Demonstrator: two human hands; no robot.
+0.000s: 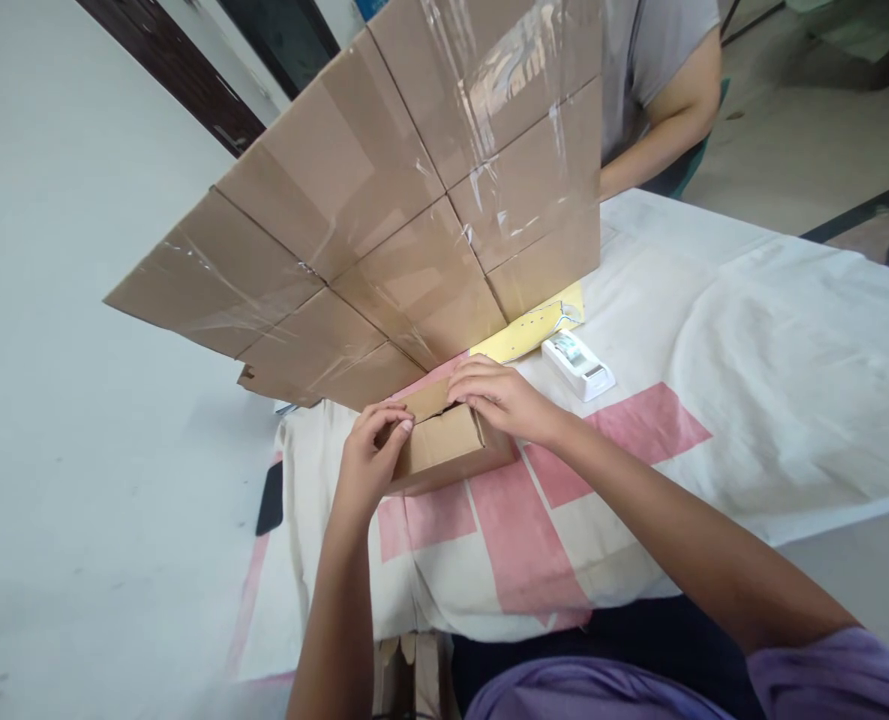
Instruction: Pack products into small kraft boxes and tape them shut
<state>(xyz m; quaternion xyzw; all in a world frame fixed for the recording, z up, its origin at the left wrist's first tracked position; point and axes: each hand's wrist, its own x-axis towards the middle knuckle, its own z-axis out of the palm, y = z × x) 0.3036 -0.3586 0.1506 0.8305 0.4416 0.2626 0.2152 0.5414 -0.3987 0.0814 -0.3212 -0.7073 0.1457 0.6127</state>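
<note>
A small brown cardboard box (455,462) rests on the cloth-covered table in front of me, with a narrow dark gap between its top flaps. The raised far flap (427,402) lies between my two hands. My left hand (373,448) grips the box's left end, its thumb and bent fingers closed at the flap's edge. On the far right side, my right hand (500,395) has its fingers curled over the flap. The box's inside is hidden.
A tall taped cardboard panel (414,240) stands just behind the box. Near it are a yellow patterned piece (526,333) and a white device (579,365). A dark phone-like object (270,498) lies at left. Another person's arm (673,125) shows behind the panel.
</note>
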